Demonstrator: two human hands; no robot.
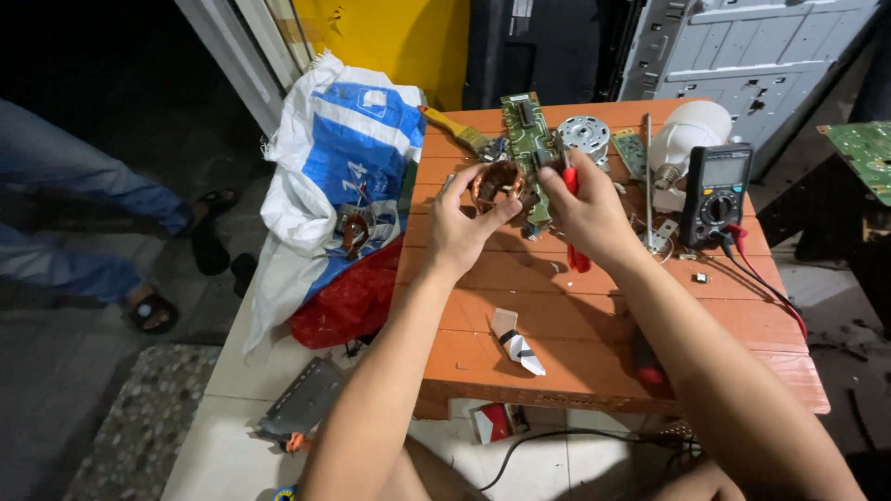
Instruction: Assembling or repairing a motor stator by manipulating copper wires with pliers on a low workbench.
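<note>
Left hand (pixel 461 225) grips the copper coil (pixel 496 184); right hand (pixel 587 215), closed on a red screwdriver (pixel 574 218), works at it. Coil not yet apart; work appears midway.

Round copper-wound motor coil (pixel 497 185), held up at upper centre of frame; red-handled tool (pixel 574 215) just right, handle pointing down.

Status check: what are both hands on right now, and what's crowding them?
Left hand gripping copper-wound motor coil. Right hand holding red-handled tool at the coil. Green circuit board lies close behind.
</note>
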